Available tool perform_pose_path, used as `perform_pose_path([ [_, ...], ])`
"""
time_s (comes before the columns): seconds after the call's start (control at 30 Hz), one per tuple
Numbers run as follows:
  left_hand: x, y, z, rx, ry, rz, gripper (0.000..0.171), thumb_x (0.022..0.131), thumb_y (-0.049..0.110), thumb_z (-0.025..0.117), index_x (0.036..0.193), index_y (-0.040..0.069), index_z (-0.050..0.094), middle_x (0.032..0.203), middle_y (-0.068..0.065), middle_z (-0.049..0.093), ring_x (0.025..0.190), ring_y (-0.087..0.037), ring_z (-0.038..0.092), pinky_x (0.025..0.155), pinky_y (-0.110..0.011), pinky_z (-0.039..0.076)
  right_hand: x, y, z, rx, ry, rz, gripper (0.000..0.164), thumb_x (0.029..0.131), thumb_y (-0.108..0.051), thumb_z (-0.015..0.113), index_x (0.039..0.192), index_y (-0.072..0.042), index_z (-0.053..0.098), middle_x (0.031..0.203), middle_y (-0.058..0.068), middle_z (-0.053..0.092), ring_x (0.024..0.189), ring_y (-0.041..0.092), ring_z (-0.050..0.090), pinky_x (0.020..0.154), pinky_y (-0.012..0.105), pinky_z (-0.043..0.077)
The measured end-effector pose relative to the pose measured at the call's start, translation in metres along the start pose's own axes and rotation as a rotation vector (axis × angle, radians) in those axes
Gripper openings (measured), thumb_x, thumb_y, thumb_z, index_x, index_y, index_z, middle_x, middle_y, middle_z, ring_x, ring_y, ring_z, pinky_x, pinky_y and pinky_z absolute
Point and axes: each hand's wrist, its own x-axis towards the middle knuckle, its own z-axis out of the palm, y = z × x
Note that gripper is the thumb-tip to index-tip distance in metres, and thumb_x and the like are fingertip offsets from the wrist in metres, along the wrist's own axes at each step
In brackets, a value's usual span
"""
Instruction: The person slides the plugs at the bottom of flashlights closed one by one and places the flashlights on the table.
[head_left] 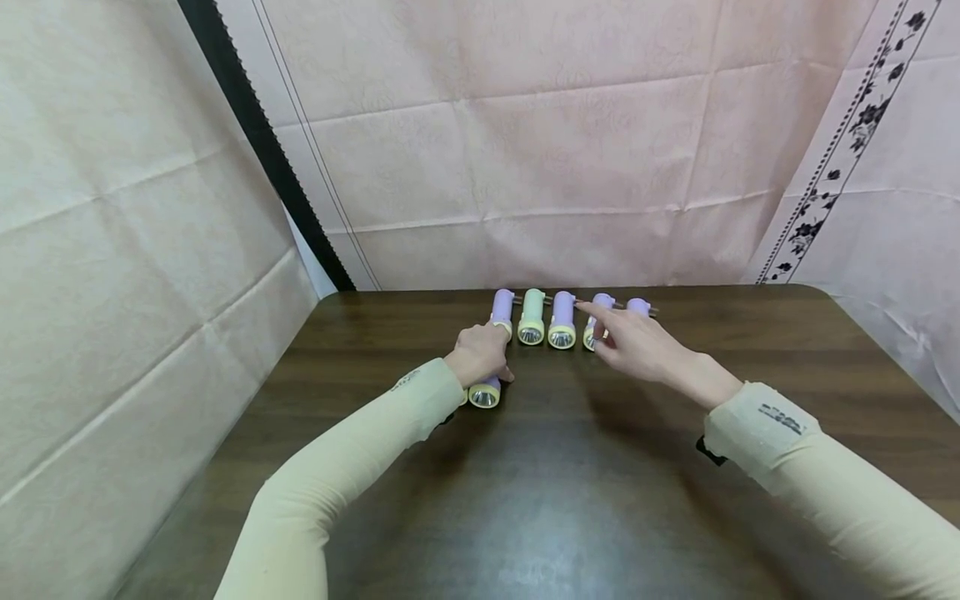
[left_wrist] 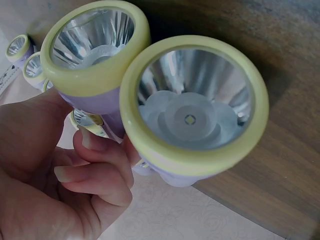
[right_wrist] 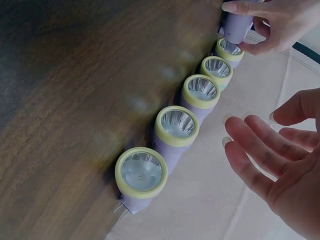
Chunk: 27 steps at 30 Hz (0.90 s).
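Small flashlights with yellow rims stand in a row at the table's far edge, lenses facing me. The row includes a green flashlight (head_left: 532, 317) and a middle purple flashlight (head_left: 562, 319). My left hand (head_left: 480, 352) grips a purple flashlight (right_wrist: 238, 26) by its body, thumb and fingers on opposite sides. Two yellow-rimmed lenses appear side by side at this hand in the left wrist view, the nearer flashlight (left_wrist: 195, 150) in front of its curled fingertips. My right hand (head_left: 637, 346) hovers over the row's right part, fingers loosely spread and holding nothing. It partly hides a purple flashlight (head_left: 602, 300).
The dark wooden table (head_left: 555, 500) reaches toward me, with rounded far corners. A pale cloth (head_left: 585, 167) hangs behind it, and another cloth (head_left: 135, 292) hangs at the left. Metal prongs (right_wrist: 120, 210) stick out beside the row's end flashlight (right_wrist: 141, 172).
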Motion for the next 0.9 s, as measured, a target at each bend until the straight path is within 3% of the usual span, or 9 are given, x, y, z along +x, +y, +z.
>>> perform_pose_path([
  [0.17,0.003,0.002,0.0,0.004,-0.008,0.01,0.069,0.072,0.046,0.082,0.121,0.01,0.049,0.116,-0.008,0.064,0.095,-0.026,0.066,0.07,-0.04,0.055,-0.002,0.001,-0.002,-0.014,-0.002,0.011,0.052,0.085,-0.005,0.057,0.136,-0.005,0.049,0.087,0.001,0.065,0.068,0.01,0.054,0.061,0.029,0.044],
  [0.43,0.006,0.003,-0.008,0.015,-0.037,-0.003,0.071,0.077,0.055,0.074,0.126,0.01,0.048,0.118,-0.008,0.062,0.097,-0.025,0.064,0.074,-0.039,0.054,-0.002,0.003,-0.003,-0.033,-0.002,0.013,0.049,0.084,-0.005,0.057,0.132,-0.005,0.053,0.085,0.0,0.065,0.068,0.01,0.054,0.061,0.029,0.043],
  [0.67,0.021,0.0,-0.026,-0.022,0.023,-0.005,0.045,0.085,0.051,0.067,0.105,0.011,0.064,0.108,-0.008,0.065,0.096,-0.026,0.066,0.077,-0.042,0.055,-0.002,0.004,-0.002,-0.025,-0.012,0.022,0.046,0.084,-0.005,0.057,0.13,-0.007,0.055,0.084,-0.001,0.064,0.067,0.01,0.052,0.055,0.026,0.04],
  [0.9,0.063,-0.01,-0.033,-0.023,0.038,0.049,0.025,0.096,0.027,0.056,0.111,0.009,0.064,0.113,-0.011,0.065,0.101,-0.029,0.065,0.083,-0.046,0.054,0.0,0.002,0.0,-0.018,-0.009,0.005,0.043,0.084,-0.005,0.056,0.127,-0.007,0.058,0.081,-0.002,0.063,0.065,0.008,0.05,0.054,0.025,0.039],
])
